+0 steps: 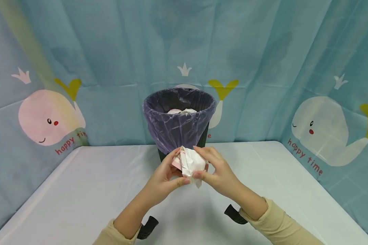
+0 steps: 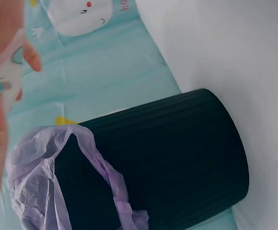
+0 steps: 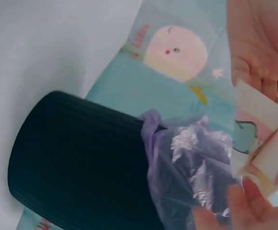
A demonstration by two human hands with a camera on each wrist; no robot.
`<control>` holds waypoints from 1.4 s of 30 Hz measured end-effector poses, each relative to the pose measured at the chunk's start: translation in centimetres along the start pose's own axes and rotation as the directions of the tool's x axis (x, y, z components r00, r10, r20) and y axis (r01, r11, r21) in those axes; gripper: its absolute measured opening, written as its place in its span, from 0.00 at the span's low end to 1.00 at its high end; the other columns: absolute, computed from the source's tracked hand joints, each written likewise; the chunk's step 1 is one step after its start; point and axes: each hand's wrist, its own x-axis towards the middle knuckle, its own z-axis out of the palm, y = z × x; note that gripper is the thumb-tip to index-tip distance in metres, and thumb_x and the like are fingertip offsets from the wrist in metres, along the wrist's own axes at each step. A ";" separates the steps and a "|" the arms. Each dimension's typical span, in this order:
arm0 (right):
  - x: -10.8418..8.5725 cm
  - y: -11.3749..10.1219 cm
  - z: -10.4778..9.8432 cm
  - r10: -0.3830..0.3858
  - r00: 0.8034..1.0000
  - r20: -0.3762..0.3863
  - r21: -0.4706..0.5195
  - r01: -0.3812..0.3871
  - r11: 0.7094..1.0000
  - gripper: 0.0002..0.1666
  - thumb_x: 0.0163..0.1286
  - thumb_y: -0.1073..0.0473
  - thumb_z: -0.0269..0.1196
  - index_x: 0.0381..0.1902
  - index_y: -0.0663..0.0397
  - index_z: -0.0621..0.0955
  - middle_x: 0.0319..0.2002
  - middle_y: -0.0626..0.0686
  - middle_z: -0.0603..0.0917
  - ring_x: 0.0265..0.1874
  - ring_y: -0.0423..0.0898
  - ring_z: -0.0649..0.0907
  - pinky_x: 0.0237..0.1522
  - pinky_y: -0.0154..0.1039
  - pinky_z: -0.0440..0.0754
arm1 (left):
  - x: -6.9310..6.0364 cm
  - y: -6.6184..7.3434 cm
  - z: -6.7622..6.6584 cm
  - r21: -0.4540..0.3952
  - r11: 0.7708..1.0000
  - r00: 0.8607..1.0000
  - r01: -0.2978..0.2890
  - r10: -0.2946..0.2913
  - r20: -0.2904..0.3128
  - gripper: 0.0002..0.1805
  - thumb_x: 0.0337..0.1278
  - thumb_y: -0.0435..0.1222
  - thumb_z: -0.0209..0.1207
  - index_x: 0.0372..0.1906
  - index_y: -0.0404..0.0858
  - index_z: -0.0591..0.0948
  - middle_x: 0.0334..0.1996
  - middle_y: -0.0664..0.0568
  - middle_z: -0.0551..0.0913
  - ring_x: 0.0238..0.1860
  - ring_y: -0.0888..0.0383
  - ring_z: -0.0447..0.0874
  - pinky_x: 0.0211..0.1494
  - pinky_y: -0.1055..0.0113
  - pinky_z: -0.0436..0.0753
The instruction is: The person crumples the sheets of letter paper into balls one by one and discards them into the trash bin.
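Note:
Both hands hold a crumpled sheet of paper [image 1: 192, 162], white with pink printed parts, above the table in front of a trash bin. My left hand [image 1: 161, 185] grips its left side, thumb at the lower edge. From the right, my right hand [image 1: 222, 178] pinches it between thumb and fingers. The right wrist view shows printed folds of the paper [image 3: 261, 136]. The dark ribbed trash bin [image 2: 163, 158] stands upright, with a purple plastic liner [image 1: 178, 131] folded over its rim. Inside lie pale crumpled pieces [image 1: 188, 111], partly hidden by the rim.
A white table [image 1: 110, 183] lies beneath the hands. Behind and at both sides hangs a blue curtain [image 1: 110, 112] with printed whales. Black straps or mounts [image 1: 148, 228] show by the beige sleeves [image 1: 277, 221].

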 end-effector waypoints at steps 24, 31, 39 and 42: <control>-0.9 -0.6 1.1 -0.020 0.997 -0.073 0.405 0.048 0.913 0.11 0.61 0.72 0.66 0.39 0.70 0.75 0.36 0.48 0.76 0.32 0.40 0.76 0.31 0.34 0.80 | 1.1 -1.6 2.0 0.131 0.888 0.862 -0.440 0.459 -0.217 0.19 0.58 0.32 0.64 0.46 0.21 0.72 0.43 0.50 0.77 0.46 0.64 0.75 0.51 0.74 0.76; -1.8 0.8 3.5 -0.018 0.975 -0.221 0.294 0.084 0.952 0.07 0.55 0.82 0.62 0.31 0.71 0.78 0.23 0.54 0.77 0.21 0.36 0.72 0.18 0.31 0.73 | 0.4 -2.9 3.8 0.066 0.979 0.886 -0.194 0.204 -0.417 0.09 0.51 0.19 0.62 0.37 0.21 0.76 0.34 0.40 0.79 0.36 0.66 0.77 0.40 0.75 0.80; -0.9 1.1 2.0 0.141 0.990 -0.010 0.036 -0.140 0.989 0.15 0.66 0.62 0.65 0.46 0.67 0.77 0.32 0.51 0.81 0.24 0.38 0.74 0.22 0.33 0.74 | 0.9 -2.3 2.5 0.004 0.994 0.888 0.108 -0.095 -0.451 0.06 0.55 0.22 0.62 0.35 0.25 0.77 0.29 0.45 0.78 0.28 0.62 0.75 0.34 0.73 0.79; -0.6 0.7 0.9 0.056 0.994 0.092 -0.111 -0.046 0.993 0.34 0.61 0.57 0.70 0.60 0.64 0.70 0.48 0.53 0.78 0.40 0.42 0.77 0.39 0.38 0.80 | 1.0 -1.4 2.0 -0.012 0.982 0.875 0.188 -0.173 -0.452 0.07 0.56 0.26 0.64 0.35 0.25 0.77 0.27 0.47 0.78 0.27 0.60 0.75 0.32 0.72 0.79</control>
